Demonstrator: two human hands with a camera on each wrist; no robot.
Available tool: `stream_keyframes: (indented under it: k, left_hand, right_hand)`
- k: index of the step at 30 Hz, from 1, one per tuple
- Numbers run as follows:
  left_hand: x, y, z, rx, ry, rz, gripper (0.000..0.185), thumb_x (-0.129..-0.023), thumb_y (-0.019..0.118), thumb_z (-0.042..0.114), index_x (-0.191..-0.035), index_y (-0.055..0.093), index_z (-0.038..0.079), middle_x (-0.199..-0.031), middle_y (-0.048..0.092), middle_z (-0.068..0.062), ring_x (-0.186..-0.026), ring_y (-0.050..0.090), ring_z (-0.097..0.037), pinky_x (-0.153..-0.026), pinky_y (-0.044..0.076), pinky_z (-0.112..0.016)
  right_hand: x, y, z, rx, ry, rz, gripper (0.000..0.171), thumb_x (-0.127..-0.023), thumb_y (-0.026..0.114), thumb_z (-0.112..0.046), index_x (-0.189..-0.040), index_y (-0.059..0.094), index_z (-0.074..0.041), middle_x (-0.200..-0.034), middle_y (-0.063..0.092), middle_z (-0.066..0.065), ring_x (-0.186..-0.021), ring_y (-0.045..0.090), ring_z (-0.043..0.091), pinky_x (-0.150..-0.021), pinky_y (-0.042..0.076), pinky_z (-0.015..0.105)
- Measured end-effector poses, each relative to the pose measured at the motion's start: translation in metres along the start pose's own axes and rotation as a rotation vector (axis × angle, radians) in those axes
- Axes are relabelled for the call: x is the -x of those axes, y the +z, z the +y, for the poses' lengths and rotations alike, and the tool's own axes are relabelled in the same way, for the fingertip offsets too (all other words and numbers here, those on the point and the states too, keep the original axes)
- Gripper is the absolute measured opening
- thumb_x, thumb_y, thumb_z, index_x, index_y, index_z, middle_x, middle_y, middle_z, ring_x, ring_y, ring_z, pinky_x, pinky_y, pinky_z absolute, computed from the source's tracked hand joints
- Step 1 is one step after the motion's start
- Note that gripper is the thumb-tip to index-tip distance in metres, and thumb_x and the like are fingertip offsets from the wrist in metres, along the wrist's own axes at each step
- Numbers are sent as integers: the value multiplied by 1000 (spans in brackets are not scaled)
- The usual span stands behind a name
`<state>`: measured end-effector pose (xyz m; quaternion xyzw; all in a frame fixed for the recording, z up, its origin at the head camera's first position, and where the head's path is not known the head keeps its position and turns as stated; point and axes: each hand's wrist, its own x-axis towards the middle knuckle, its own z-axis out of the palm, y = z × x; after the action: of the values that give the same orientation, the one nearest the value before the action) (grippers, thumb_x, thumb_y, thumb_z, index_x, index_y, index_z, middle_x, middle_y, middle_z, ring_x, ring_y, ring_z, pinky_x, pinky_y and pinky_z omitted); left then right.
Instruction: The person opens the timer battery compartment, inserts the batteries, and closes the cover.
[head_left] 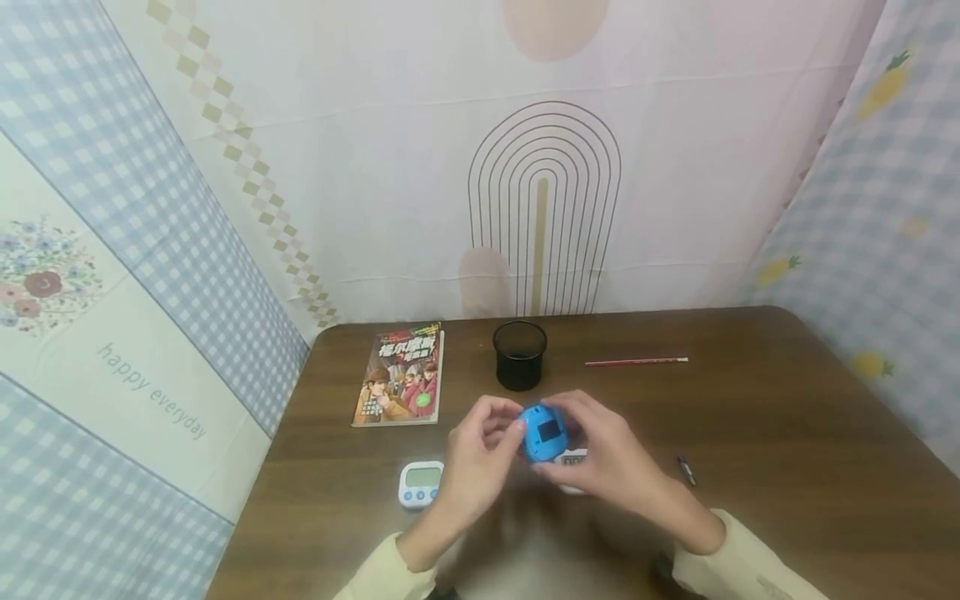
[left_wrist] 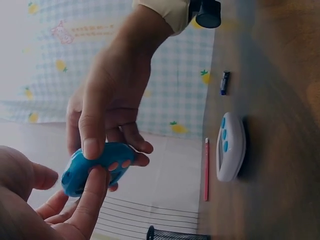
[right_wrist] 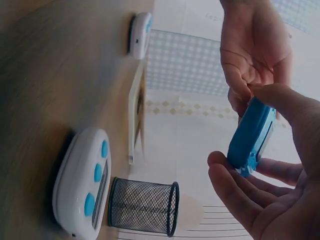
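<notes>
A blue kitchen timer is held up between both hands above the table. Its back, with a dark square, faces the head view; pink buttons show on its other side in the left wrist view. My right hand grips it with thumb and fingers at opposite edges. With curled fingers my left hand holds its left side, the index finger lying across the button face and the thumb at the edge. Below the right hand lies a white timer with blue buttons, partly hidden in the head view. Another white timer lies beside the left forearm.
At the back of the brown table stands a black mesh pen holder. A comic-style book lies at the back left. To the right are a red pencil and a small dark battery-like cylinder. Patterned cloths surround the table.
</notes>
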<state>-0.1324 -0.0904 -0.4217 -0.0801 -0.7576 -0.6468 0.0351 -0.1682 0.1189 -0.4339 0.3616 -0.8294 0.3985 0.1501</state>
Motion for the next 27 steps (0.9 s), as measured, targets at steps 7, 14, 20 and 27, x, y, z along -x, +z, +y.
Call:
stream_keyframes:
  k: [7,14,20,27]
  left_hand:
    - [-2,-5,3,-26,74,-14,38,-89,63,-14,-120,66,7,-114,78,-10,-95,77,-21,-81,65,-30]
    - [-3,-6,3,-215,179,-85,36,-82,78,-8,-111,70,13,-128,72,-1,-116,70,-22,-91,64,-34]
    - [-4,-5,2,-317,222,-119,35,-82,88,5,-107,66,15,-142,64,-4,-126,64,-23,-100,61,-35]
    - [-6,-9,-1,-391,208,-147,41,-80,91,11,-109,63,20,-141,67,1,-133,63,-22,-112,52,-48]
  right_hand:
    - [-2,0,3,-266,181,-45,67,-75,97,-12,-132,62,-16,-118,72,2,-90,74,13,-80,66,30]
    - [-4,-5,5,-524,335,-91,62,-84,89,-9,-137,57,-8,-130,67,16,-103,75,24,-91,64,34]
    - [-3,-7,3,-638,382,-136,63,-87,83,-4,-141,51,-2,-133,64,26,-110,74,27,-96,62,34]
    - [-4,-7,3,-676,382,-196,59,-91,81,-7,-142,53,-1,-135,66,27,-112,75,27,-95,63,36]
